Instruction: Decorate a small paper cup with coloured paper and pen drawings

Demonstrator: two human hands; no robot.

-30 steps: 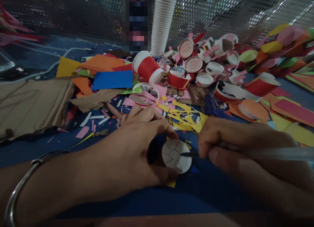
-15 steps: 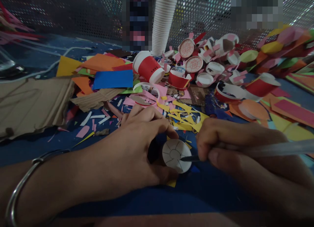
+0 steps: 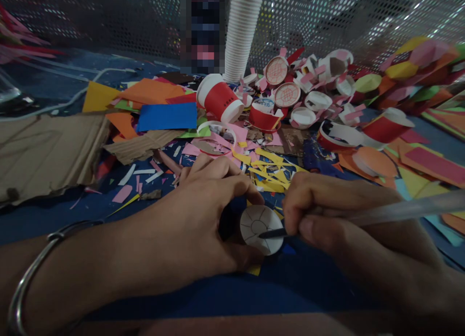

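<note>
Between the thumb and forefinger of my left hand (image 3: 203,215) is a small white paper cup base (image 3: 254,222), its round face turned up toward me. Dark lines on it form a small ring with spokes running out to the edge. My right hand (image 3: 327,220) is closed round a pen (image 3: 392,211) with a translucent barrel, and the dark tip rests on the lower middle of the round face. Yellow paper strips (image 3: 271,174) lie just beyond my fingers. The cup base's sides are mostly hidden by my left hand.
Red and white paper cups (image 3: 220,99) and a heap of cut cup bottoms (image 3: 286,94) lie at the back. Cardboard (image 3: 47,157) is at the left, a blue paper sheet (image 3: 167,116) beside it. A tall stack of white cups (image 3: 243,31) stands before the perforated screen (image 3: 145,26).
My right hand and the pen have shifted slightly left, so the tip now sits nearer the ring on the round face. My left hand holds the cup base in about the same place.
</note>
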